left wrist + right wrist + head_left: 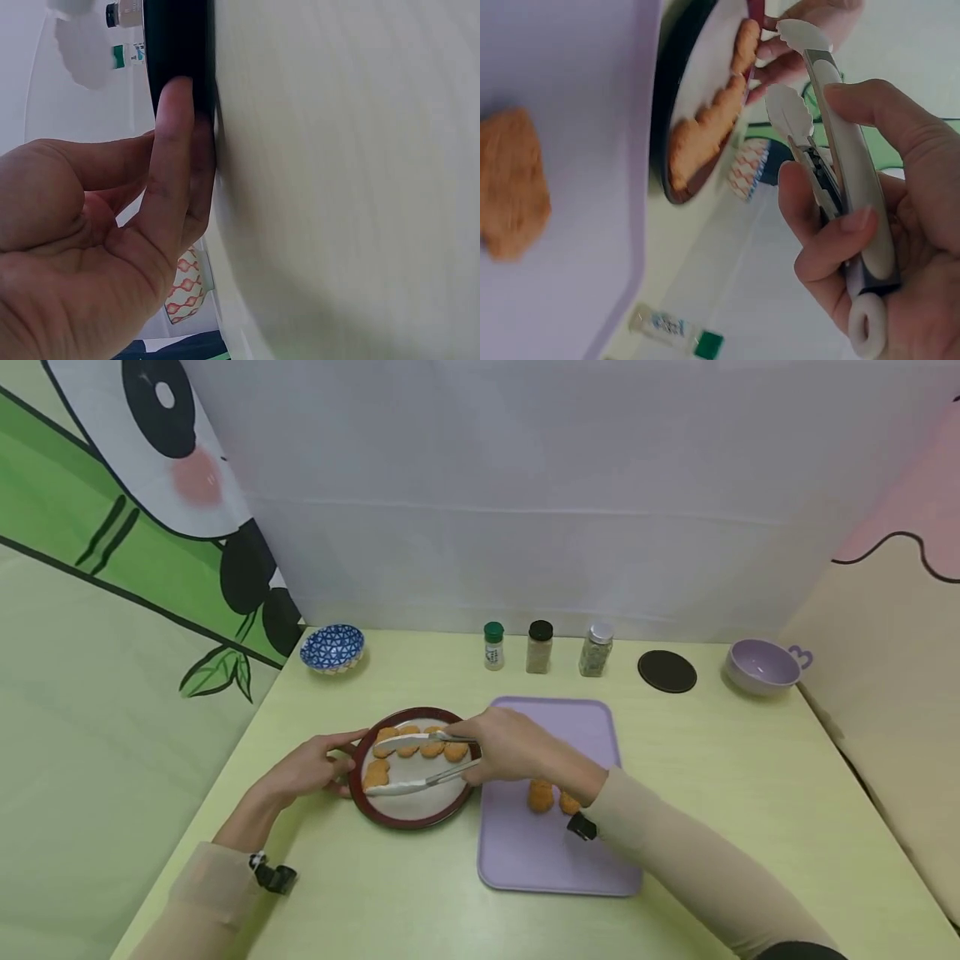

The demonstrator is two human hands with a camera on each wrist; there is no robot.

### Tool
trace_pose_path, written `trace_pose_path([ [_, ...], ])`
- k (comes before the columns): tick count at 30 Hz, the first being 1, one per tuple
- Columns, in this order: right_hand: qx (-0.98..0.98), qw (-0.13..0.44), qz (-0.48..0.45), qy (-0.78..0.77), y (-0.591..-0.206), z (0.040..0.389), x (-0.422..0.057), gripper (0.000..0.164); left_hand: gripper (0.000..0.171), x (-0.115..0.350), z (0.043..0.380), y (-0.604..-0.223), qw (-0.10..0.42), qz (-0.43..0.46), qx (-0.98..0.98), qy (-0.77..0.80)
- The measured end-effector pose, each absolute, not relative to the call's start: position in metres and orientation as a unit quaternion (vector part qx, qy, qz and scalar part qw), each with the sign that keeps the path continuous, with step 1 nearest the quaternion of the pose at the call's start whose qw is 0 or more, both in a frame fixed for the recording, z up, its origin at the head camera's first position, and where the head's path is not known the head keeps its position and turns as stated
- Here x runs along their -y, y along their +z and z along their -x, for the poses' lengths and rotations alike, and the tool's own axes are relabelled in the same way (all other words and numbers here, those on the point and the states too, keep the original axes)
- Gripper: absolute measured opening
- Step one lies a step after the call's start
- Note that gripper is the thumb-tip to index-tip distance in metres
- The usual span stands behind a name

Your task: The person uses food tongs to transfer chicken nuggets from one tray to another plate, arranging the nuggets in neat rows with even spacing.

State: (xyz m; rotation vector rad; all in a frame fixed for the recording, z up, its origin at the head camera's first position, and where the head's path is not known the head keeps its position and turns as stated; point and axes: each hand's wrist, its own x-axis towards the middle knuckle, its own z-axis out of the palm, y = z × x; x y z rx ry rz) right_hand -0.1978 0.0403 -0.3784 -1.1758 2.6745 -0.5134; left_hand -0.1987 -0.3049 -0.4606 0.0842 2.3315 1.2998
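My right hand (510,747) grips a pair of tongs (859,172) with white scalloped tips, thumb on one arm and fingers around the other. The tongs reach over a round plate (412,822) with a dark red-brown rim and white middle, their tips spread with nothing between them. Several golden-brown nuggets (431,749) lie along the plate's far and left side. At the plate's left edge my left hand (303,768) holds the rim, with fingers (176,112) against the dark outer side close to the table. More nuggets (540,797) sit on the purple tray (558,868), partly behind the right forearm.
Behind the plate and tray stand a green-capped jar (493,647), a black-capped jar (539,647) and a silver-capped jar (596,651). A blue patterned bowl (332,647) is at the back left. A black disc (667,671) and purple cup (763,667) are at the back right.
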Motion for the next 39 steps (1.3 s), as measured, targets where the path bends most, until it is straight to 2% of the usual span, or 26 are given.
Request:
trace_pose_path([
  [7,-0.903,0.038,0.396,-0.162,-0.349,0.185,-0.116,0.061,0.054,0.301,0.198,-0.460,0.229,-0.028,-0.850,0.473],
  [12,-0.914,0.060,0.377,-0.138,-0.341,0.172,-0.178,0.060,0.053,0.301,0.198,-0.460,0.229,-0.027,-0.855,0.464],
  [17,-0.920,0.097,0.359,-0.125,-0.352,0.163,-0.217,0.058,0.053,0.302,0.198,-0.459,0.224,-0.025,-0.857,0.463],
  [26,-0.921,0.103,0.359,-0.115,-0.376,0.165,-0.233,0.059,0.054,0.302,0.197,-0.459,0.221,-0.025,-0.858,0.463],
  [39,-0.914,0.083,0.372,-0.142,-0.368,0.167,-0.227,0.052,0.053,0.304,0.197,-0.459,0.224,-0.025,-0.853,0.470],
])
